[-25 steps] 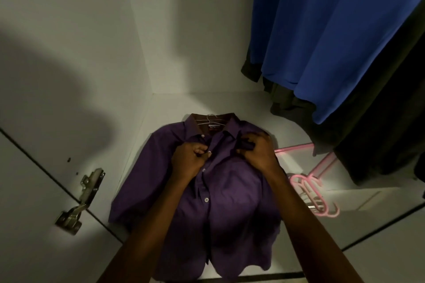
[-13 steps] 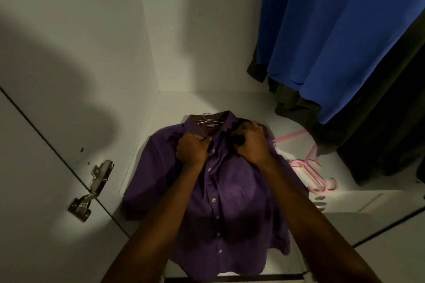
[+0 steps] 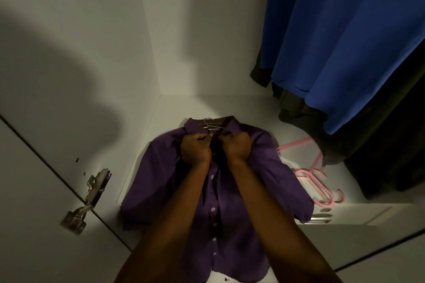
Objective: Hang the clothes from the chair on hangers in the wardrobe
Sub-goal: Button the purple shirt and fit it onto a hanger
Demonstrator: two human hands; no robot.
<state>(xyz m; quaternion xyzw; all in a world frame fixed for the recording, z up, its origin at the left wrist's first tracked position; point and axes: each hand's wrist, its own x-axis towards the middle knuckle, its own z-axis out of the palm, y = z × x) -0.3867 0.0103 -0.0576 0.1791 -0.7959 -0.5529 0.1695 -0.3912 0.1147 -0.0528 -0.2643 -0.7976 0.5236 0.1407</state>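
You are bringing both fists higher than a moment ago, up to the collar of the purple button-up cotton shirt [image 3: 230, 181] lying at lower centre on the white wardrobe floor [image 3: 230, 108]. Your left hand [image 3: 195, 148] and right hand [image 3: 236, 145] are each clenching a placket edge, so probably you are fastening the top button. Your knuckles are hiding that button; the thin silver wire hanger [image 3: 210, 123] is mostly buried under the collar.

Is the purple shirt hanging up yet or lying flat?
Lying flat. The purple shirt is spread on the wardrobe floor, a metal hanger showing at its collar.
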